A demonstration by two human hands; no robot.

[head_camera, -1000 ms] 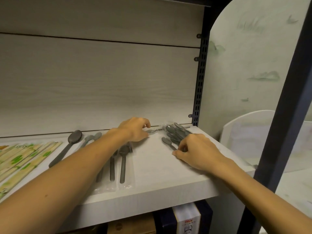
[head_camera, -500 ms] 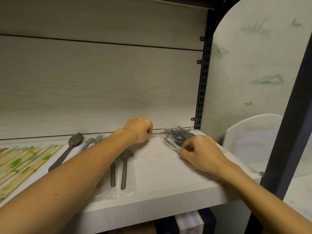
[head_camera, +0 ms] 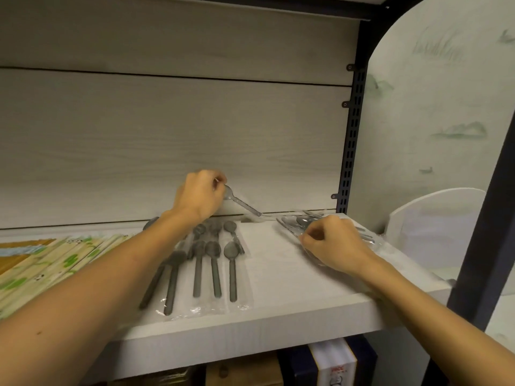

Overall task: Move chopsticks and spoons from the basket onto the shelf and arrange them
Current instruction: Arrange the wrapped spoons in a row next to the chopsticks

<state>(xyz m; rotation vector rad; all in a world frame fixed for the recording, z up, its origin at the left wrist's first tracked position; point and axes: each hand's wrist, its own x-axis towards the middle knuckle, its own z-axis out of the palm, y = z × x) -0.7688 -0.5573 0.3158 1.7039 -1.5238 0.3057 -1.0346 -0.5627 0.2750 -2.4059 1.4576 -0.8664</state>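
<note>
Item: white wood-grain shelf board (head_camera: 278, 310), serving as landmark. Writing: a white box with red lettering (head_camera: 333, 366) is sitting below the shelf board; the letters are too blurred to read.

Left hand (head_camera: 199, 196): hovering above the board's rear edge, fingers curled and pinching a clear plastic spoon (head_camera: 241, 201) by one end; its long axis is slanting down to the right, far tip near the board.

Right hand (head_camera: 331, 246): fingers curled, gripping a clear bag of grey spoons (head_camera: 301, 222) lying at the board's right rear.

Row of dark grey wrapped spoons (head_camera: 214, 263): lying mid-board, bowls rearward, handles pointing to the front edge.

Green-printed paper-sleeved chopsticks (head_camera: 47, 263): lying at the board's left end, angled diagonally.
</note>
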